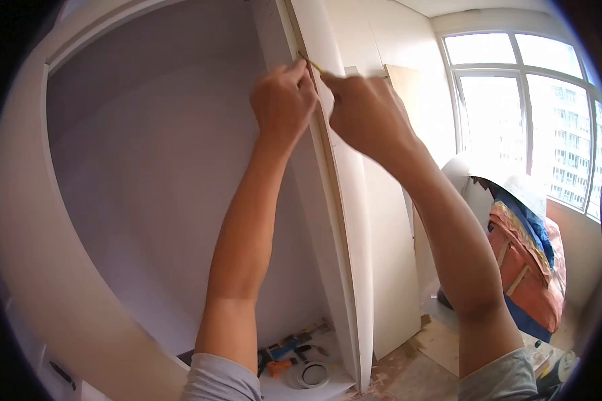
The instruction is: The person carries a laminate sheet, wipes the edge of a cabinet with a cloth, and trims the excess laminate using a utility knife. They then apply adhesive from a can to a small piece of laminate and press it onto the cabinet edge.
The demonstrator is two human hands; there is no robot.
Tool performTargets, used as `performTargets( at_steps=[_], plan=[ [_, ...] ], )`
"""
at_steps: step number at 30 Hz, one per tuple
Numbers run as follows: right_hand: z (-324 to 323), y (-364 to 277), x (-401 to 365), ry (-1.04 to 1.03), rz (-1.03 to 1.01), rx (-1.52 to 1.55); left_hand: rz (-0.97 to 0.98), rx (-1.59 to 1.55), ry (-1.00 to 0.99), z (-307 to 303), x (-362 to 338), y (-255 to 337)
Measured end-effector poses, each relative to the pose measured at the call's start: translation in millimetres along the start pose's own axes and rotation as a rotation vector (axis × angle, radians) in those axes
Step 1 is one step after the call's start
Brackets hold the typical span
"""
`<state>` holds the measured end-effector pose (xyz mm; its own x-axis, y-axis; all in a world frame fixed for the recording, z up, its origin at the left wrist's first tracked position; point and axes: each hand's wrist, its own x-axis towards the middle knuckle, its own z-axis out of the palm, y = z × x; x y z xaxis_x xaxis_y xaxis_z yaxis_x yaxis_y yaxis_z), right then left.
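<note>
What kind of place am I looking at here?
Probably an apartment room being fitted out or renovated. Tools lie at the foot of the cabinet-like frame, someone nearby wears what looks like a white hard hat, and the window looks onto a multi-storey building.

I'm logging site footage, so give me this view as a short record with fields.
Right hand: at a thin, partly yellow rod, type unclear
Left hand: fingers close to the rod's other end
Work spot: high on the edge of an upright white panel
Low down: orange tool, round item
Right side: person in white helmet
Background: window
</note>
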<state>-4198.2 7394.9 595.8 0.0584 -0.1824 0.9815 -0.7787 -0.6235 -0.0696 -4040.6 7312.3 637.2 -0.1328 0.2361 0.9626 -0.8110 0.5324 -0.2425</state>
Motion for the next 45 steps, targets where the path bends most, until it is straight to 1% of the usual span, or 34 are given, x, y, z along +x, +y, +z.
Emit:
performTargets(
  at_steps=[1, 2, 3, 4, 5, 7, 8, 10, 11, 13, 14, 16, 17, 18, 19, 20, 21, 22, 23, 25, 26, 28, 29, 31, 32, 34, 35, 37, 38, 40, 42, 43, 44, 45],
  plan=[
    [-4, -3, -11, 0.004, -0.001, 0.001, 0.023, 0.077, -0.030, -5, -9, 3],
    [-9, -7, -23, -0.049, 0.047, 0.017, 0.024, 0.078, -0.029, -10, -18, 5],
    [-12, -8, -29, -0.104, 0.095, 0.031, -0.041, -0.002, -0.061, -14, -28, 7],
    [-3, 0, -30, -0.050, 0.030, -0.001, -0.103, -0.083, -0.094, -16, -32, 8],
    [-1, 2, -22, -0.049, 0.031, -0.002, -0.102, -0.084, -0.094, -13, -24, 5],
    [5, 8, 1, 0.030, -0.071, -0.082, 0.076, 0.037, 0.050, -2, 2, -4],
    [0, 2, 16, 0.021, -0.032, -0.067, 0.078, 0.036, 0.050, 0, 14, -6],
    [3, 2, 23, 0.028, -0.041, -0.079, -0.174, -0.173, -0.053, 5, 27, -6],
    [4, 4, 22, 0.032, -0.057, -0.092, -0.172, -0.175, -0.058, 4, 20, -4],
    [1, 2, -7, 0.003, -0.052, -0.092, 0.056, 0.044, 0.020, -2, -2, 0],
    [3, 4, -22, -0.016, -0.040, -0.094, 0.057, 0.043, 0.023, -4, -15, 1],
    [6, 4, -25, -0.034, -0.031, -0.092, -0.059, -0.164, 0.002, -10, -31, 6],
    [7, 2, -15, -0.014, -0.052, -0.113, -0.063, -0.161, 0.007, -11, -20, 1],
    [6, 2, -7, 0.001, -0.068, -0.134, -0.046, -0.078, -0.028, -9, -4, -4],
    [0, -4, 10, -0.036, -0.031, -0.153, -0.028, 0.005, -0.069, -8, 9, -6],
    [-2, -6, 25, -0.020, -0.032, -0.145, -0.029, 0.003, -0.071, -5, 22, -8],
    [-4, -10, 36, -0.002, -0.030, -0.138, -0.077, -0.061, -0.042, -1, 34, -9],
    [-9, -15, 39, -0.084, 0.008, -0.128, -0.126, -0.126, -0.014, 1, 40, -9],
    [-9, -13, 35, -0.083, 0.010, -0.130, -0.126, -0.128, -0.014, 1, 35, -7],
    [-3, -4, 11, -0.088, -0.053, -0.192, -0.039, 0.083, -0.070, -3, 14, -2],
    [3, 1, -8, -0.019, -0.088, -0.181, -0.038, 0.085, -0.062, -5, -3, 0],
    [6, 1, -28, -0.023, -0.060, -0.183, -0.100, -0.103, -0.076, -12, -34, 4],
    [8, 1, -29, -0.017, -0.046, -0.193, -0.103, -0.101, -0.070, -11, -27, -1],
    [8, 7, 0, 0.039, -0.119, -0.194, 0.025, 0.003, 0.000, -4, -2, -9],
    [4, 2, 17, 0.060, -0.108, -0.182, 0.021, 0.002, -0.002, -3, 13, -10],
    [3, -2, 38, 0.062, -0.093, -0.168, -0.173, -0.114, -0.060, 1, 39, -8],
    [5, -2, 40, 0.074, -0.108, -0.172, -0.172, -0.118, -0.061, 3, 36, -10],
    [8, 2, 18, 0.048, -0.127, -0.200, -0.039, 0.056, -0.001, 6, 21, -11],
    [8, 4, 3, 0.026, -0.150, -0.227, -0.039, 0.055, 0.003, 4, 5, -7],
    [9, 8, -26, -0.003, -0.108, -0.208, -0.043, -0.007, -0.034, -8, -32, 2],
    [10, 9, -22, -0.015, -0.087, -0.193, -0.045, -0.043, 0.003, -4, -22, -6],
    [9, 10, -6, 0.019, -0.129, -0.212, -0.048, -0.085, 0.028, 1, -17, -10],
    [7, 10, 10, 0.051, -0.164, -0.228, -0.051, -0.090, 0.019, 2, -3, -9],
    [4, 8, 26, 0.066, -0.135, -0.184, -0.107, -0.114, 0.002, -1, 21, -4]
  ],
)
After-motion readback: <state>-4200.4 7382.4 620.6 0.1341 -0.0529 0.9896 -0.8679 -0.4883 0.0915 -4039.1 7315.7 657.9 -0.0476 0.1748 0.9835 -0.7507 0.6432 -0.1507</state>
